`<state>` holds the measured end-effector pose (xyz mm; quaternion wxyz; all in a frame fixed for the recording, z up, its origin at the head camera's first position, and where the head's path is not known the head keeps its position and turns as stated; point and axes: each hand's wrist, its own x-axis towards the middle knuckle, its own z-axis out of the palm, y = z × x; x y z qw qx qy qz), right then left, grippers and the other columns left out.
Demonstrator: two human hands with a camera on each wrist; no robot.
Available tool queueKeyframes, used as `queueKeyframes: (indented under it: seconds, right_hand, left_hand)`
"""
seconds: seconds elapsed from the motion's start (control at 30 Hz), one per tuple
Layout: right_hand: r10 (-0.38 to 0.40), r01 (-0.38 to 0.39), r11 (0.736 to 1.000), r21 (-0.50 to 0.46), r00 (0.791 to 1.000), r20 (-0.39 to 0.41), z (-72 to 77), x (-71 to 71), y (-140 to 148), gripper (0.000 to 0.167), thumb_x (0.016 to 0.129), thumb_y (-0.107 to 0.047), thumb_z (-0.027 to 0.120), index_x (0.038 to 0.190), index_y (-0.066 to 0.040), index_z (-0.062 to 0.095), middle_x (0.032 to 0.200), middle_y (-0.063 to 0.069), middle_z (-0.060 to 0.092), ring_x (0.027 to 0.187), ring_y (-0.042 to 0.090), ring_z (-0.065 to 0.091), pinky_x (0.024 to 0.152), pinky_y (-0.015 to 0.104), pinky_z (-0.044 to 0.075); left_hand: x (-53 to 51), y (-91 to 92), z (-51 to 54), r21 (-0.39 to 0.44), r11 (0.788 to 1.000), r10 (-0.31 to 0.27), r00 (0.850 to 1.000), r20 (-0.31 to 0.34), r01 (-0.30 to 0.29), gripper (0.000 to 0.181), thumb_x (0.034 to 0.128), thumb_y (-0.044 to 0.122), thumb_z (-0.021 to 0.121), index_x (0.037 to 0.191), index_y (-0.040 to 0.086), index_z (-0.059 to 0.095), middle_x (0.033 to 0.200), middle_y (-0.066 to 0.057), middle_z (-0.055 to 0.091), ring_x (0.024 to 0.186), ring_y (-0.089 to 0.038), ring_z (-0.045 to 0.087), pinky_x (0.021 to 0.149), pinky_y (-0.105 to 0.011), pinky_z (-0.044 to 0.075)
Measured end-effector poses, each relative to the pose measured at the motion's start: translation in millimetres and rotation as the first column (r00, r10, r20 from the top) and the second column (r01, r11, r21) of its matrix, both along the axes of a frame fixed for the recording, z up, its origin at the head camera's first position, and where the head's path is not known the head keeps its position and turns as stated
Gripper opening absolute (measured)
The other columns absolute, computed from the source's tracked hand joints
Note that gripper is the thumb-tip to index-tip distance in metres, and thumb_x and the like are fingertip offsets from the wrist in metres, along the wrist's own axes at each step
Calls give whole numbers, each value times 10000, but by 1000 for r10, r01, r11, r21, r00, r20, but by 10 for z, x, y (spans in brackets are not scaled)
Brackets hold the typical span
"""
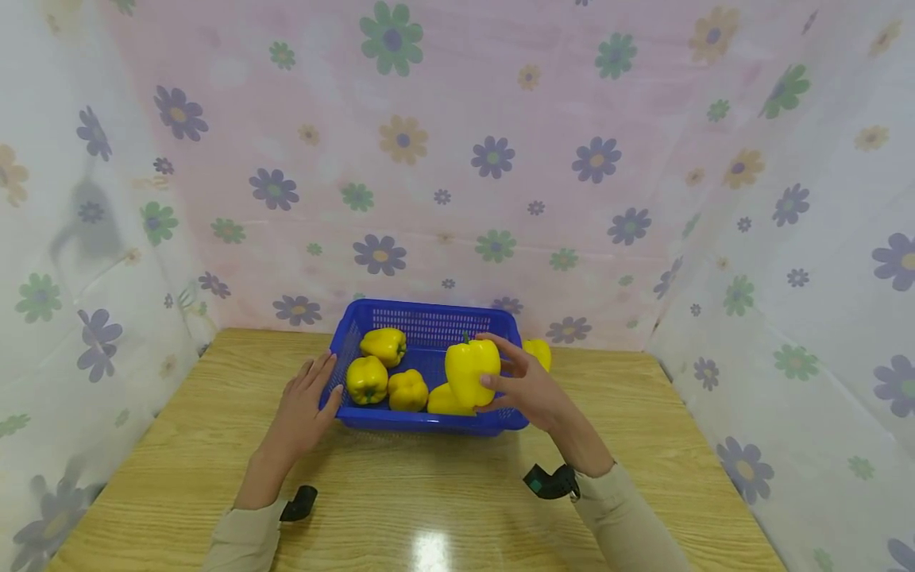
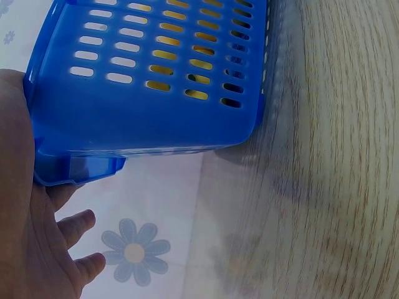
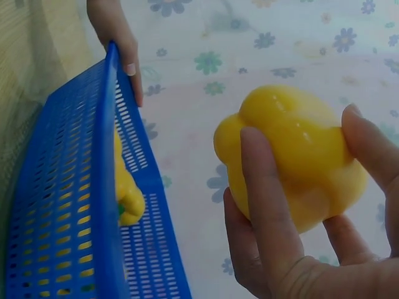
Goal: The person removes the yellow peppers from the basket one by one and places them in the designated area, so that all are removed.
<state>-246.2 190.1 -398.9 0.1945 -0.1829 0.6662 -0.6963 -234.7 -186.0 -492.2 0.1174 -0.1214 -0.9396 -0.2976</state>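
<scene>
My right hand [image 1: 527, 387] grips a yellow bell pepper [image 3: 293, 156] with fingers and thumb spread around it. In the head view this pepper [image 1: 470, 369] appears over the right part of a blue plastic basket [image 1: 429, 425], its green stem up. Several more yellow bell peppers lie inside, among them one at the back left [image 1: 384, 346] and one at the front left [image 1: 367, 380]. Fairly straight fingers of my left hand [image 1: 303, 409] rest on the basket's left rim. The left wrist view shows that hand beside the basket's slotted end wall [image 2: 143, 112].
Partly hidden behind my right hand, another yellow bell pepper [image 1: 540, 354] sits to the right of the basket. The wooden table [image 1: 386, 500] meets a flowered cloth [image 1: 443, 199] at the back, and similar cloth hangs on both sides.
</scene>
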Motion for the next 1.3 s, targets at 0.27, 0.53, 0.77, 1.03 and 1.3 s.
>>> queueKeyframes:
  seconds: [0.27,0.53,0.77,1.03,1.3]
  right_hand:
    - [-9,9,1000,-12,1000,12,-154,4,97,676,997,-121,652,1593,-137,331,1512,284,350,1171,325,636,852,548,593]
    - [-27,27,1000,1,999,-27,-242,29,223,683,992,-130,662,1586,-88,328,1471,305,368,1119,304,660,818,514,608]
    - [-89,89,996,-1,995,-43,-287,79,369,660,988,-102,658,1578,-112,363,1454,323,402,1104,282,680,809,498,612]
    - [-226,227,974,-3,972,-58,-270,112,594,697,979,-72,663,1596,-147,348,1510,365,337,1144,281,651,828,476,613]
    - [-292,293,956,6,954,-66,-300,110,872,721,983,-41,641,1607,-61,280,1399,223,460,1088,191,672,815,481,614]
  left_hand:
    - [5,1,6,8,1000,-4,1000,2,4,603,1087,292,441,1597,10,287,1666,-198,247,1511,-513,180,1169,-726,139]
    - [1,-6,-7,5,1000,-5,1000,-1,5,606,1089,300,435,1598,10,283,1666,-199,247,1508,-515,186,1171,-721,145]
    - [-5,-1,-4,-3,1000,-1,1000,3,1,605,1090,300,433,1598,9,283,1665,-201,246,1508,-513,190,1175,-716,145]
    - [-9,1,-12,6,1000,-1,1000,1,1,607,1087,287,445,1599,8,278,1666,-204,243,1510,-513,181,1172,-719,148]
    - [-10,-6,-19,9,1000,-6,1000,-9,6,607,1088,298,438,1594,-1,286,1659,-214,255,1505,-519,192,1169,-721,155]
